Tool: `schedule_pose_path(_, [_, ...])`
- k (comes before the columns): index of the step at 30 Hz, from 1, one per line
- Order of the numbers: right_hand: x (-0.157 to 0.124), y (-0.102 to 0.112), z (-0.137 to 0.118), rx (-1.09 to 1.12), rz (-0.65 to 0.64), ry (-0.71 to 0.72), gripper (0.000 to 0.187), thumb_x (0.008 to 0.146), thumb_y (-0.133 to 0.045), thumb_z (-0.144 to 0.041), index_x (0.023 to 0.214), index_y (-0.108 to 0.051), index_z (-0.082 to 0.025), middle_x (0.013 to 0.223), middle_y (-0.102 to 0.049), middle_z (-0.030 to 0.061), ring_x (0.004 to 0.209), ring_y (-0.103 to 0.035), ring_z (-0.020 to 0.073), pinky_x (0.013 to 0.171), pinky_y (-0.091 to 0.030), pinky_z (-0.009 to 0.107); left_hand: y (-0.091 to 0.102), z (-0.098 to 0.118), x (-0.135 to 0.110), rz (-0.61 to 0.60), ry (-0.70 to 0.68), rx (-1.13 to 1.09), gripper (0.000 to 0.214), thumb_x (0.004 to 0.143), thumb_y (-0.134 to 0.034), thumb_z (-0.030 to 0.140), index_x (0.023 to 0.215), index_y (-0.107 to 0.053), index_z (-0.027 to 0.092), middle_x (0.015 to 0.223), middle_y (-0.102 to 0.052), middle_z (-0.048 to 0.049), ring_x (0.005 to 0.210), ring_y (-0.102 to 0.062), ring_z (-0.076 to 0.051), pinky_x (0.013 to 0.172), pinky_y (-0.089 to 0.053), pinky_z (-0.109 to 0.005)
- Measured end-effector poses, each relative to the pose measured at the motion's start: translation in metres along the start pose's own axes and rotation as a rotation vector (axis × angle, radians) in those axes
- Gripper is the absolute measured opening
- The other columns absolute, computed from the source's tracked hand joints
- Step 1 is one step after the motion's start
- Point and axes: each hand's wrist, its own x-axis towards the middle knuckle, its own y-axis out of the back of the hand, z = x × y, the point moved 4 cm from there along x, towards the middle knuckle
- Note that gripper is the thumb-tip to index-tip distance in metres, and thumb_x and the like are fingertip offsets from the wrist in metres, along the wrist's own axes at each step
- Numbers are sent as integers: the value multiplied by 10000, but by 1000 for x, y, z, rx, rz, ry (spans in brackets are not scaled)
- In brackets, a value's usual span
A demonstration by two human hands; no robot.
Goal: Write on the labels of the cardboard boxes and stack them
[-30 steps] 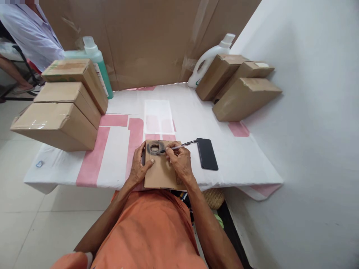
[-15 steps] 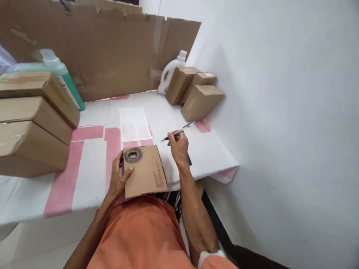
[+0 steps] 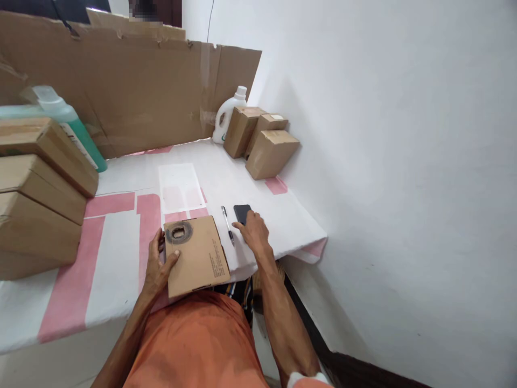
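Observation:
A small flat cardboard box (image 3: 196, 255) with a dark scribbled ring near its top left corner lies at the table's near edge. My left hand (image 3: 158, 264) grips its left side, thumb on top. A pen (image 3: 227, 223) lies loose on the white cloth just right of the box. My right hand (image 3: 252, 229) rests on the table beside the pen, fingers stretched flat over the lower part of a black phone (image 3: 241, 212).
Three stacked cardboard boxes (image 3: 36, 199) stand at the left with a green bottle (image 3: 67, 121) behind them. Three more boxes (image 3: 262, 141) and a white jug (image 3: 226, 116) sit at the back right by the white wall. A cardboard sheet (image 3: 133, 91) backs the table.
My right hand held the pen over the box, lifted it away, and has now laid it on the table and moved onto the phone. The view has swung to the right.

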Motion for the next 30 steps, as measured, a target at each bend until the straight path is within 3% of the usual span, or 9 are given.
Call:
schedule_pose_path(4, [4,3,33,87,27,-173,591,838,-777,-395,1276,-580,-50,1419,-522,349,1388,-465,471,1070,-424,575,0,-1,1,-3,11,21,900,829,-744,528,1584,-359,223,1576,-428,-175,1461,-446,-353,1229,-356,-561])
schedule_pose_path(7, [14,-1,48,235,4,-200,689,668,-888,-406,1201,-621,-60,1338,-602,316,1306,-550,458,1037,-464,536,0,-1,1,-9,7,26,892,830,-740,530,1580,-364,225,1580,-425,-173,1463,-444,-346,1232,-354,-547])
schedule_pose_path(9, [18,-7,51,370,-15,-183,632,584,-914,-380,1088,-661,-93,1185,-701,245,1196,-629,421,979,-505,498,0,-1,1,-8,11,35,898,831,-735,541,1579,-363,215,1581,-427,-178,1464,-440,-348,1226,-360,-546])
schedule_pose_path(13, [11,-22,42,715,-56,-85,369,655,-819,-373,922,-683,-158,889,-757,68,951,-718,293,830,-572,398,0,-1,0,6,15,41,923,815,-740,572,1576,-366,208,1586,-427,-188,1452,-454,-362,1212,-372,-565])
schedule_pose_path(17, [-16,-24,26,1060,-107,-22,424,786,-747,-422,1090,-641,-145,949,-771,80,845,-754,248,758,-627,396,0,0,2,-18,24,44,939,817,-742,562,1585,-349,192,1602,-405,-203,1460,-450,-361,1218,-368,-566])
schedule_pose_path(21, [-51,-12,0,1581,-357,77,386,791,-844,-341,1080,-668,-155,1040,-780,104,848,-779,243,738,-670,386,-1,3,4,-14,26,61,901,817,-757,522,1571,-375,210,1575,-435,-193,1441,-471,-354,1197,-393,-567])
schedule_pose_path(24, [-72,-13,-25,1703,-579,129,334,801,-866,-297,1047,-697,-148,987,-793,93,813,-783,228,715,-680,358,-2,4,5,3,46,57,895,800,-781,485,1559,-383,225,1553,-450,-193,1394,-521,-349,1136,-460,-554])
schedule_pose_path(27, [-87,-25,-56,1739,-789,144,372,893,-773,-480,1053,-708,-151,969,-796,105,851,-788,247,758,-681,391,-4,6,5,1,48,46,894,793,-782,456,1556,-381,222,1538,-450,-202,1371,-540,-342,1103,-485,-542])
schedule_pose_path(30, [-95,-39,-84,1784,-968,115,622,955,-513,-738,1088,-706,-162,999,-793,135,999,-772,299,842,-661,489,-4,6,4,-2,24,46,859,804,-762,470,1544,-401,224,1517,-464,-193,1382,-527,-335,1124,-463,-541])
